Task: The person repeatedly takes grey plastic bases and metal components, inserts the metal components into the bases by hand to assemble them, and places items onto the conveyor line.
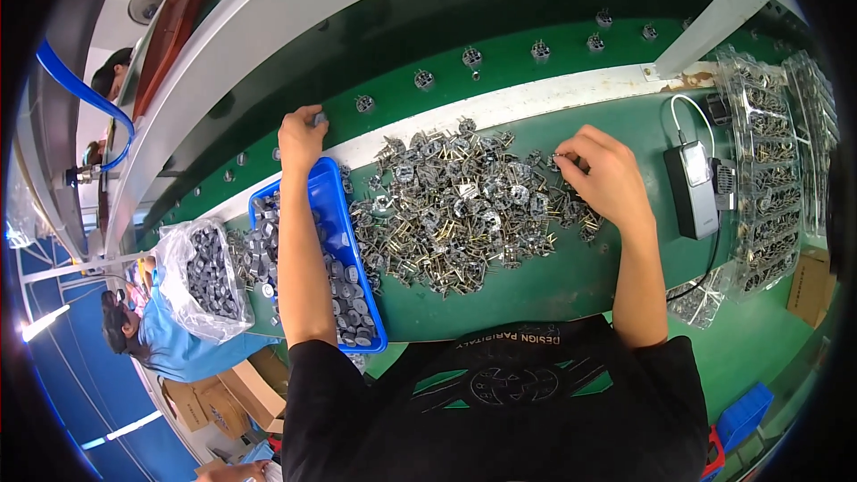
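Note:
My left hand [302,137] reaches over the blue bin to the near side of the green belt. Its thumb and fingers pinch a small grey plastic cap [320,118]. My right hand [609,177] is at the right edge of a heap of metal-pinned plug inserts [455,205], fingers curled and tips together. What sits between those fingertips is too small to make out. Beneath my left forearm stands the blue bin [366,303], holding many grey caps [350,290]. Several plug parts [472,56] stand spaced out along the belt [393,80].
A white rail [536,105] divides the belt from the green table [571,277]. Left of the bin sits a clear bag of grey caps [210,272]. A black power bank with a white cable [692,187] and clear trays of inserts [769,174] lie right. A person in blue [192,321] sits left.

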{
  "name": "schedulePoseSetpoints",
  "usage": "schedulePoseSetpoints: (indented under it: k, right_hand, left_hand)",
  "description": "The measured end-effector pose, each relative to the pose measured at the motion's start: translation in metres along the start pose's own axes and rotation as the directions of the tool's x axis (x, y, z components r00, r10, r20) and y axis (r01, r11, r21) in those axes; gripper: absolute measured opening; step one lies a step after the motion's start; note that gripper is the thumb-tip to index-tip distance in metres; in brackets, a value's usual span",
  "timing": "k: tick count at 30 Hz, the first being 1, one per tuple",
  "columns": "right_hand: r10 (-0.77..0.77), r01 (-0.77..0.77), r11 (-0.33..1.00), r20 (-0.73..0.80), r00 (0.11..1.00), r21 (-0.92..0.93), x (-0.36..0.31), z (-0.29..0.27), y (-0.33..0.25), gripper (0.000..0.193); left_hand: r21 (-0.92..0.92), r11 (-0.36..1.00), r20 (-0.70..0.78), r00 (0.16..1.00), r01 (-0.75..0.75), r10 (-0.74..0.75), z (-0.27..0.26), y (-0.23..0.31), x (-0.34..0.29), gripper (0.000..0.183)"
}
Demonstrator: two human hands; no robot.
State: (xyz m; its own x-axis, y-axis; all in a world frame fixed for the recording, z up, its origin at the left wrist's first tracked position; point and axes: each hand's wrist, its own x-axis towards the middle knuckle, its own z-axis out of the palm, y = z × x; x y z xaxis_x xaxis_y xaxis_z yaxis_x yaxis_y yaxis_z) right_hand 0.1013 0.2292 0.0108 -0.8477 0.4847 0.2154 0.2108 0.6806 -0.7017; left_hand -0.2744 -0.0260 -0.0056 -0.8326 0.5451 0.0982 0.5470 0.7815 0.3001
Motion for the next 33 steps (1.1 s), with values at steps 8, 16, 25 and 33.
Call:
schedulePoseSetpoints:
  k: [8, 16, 25, 33]
  right_hand:
    - [-0.101, 0.156, 0.927, -0.174, 0.980, 0.340, -0.002, 0.007, -0.011, 0.014]
    - [-0.311, 0.389, 0.872, -0.276, 0.909, 0.296, -0.004, 0.023, -0.038, 0.016]
    - [-0.423, 0.480, 0.861, -0.287, 0.859, 0.170, -0.009, 0.032, -0.041, 0.017]
    - [-0.463, 0.509, 0.857, -0.315, 0.828, 0.078, -0.010, 0.034, -0.046, 0.019]
  left_hand:
    - [-0.537, 0.803, -0.002, 0.953, -0.257, 0.303, -0.023, 0.129, -0.081, 0.035]
    - [-0.717, 0.696, 0.370, 0.816, -0.053, 0.443, -0.034, 0.188, -0.136, 0.041]
    - [-0.760, 0.644, 0.349, 0.781, -0.089, 0.518, -0.020, 0.193, -0.144, 0.041]
    - [-0.790, 0.612, 0.439, 0.736, 0.043, 0.515, -0.020, 0.191, -0.143, 0.041]
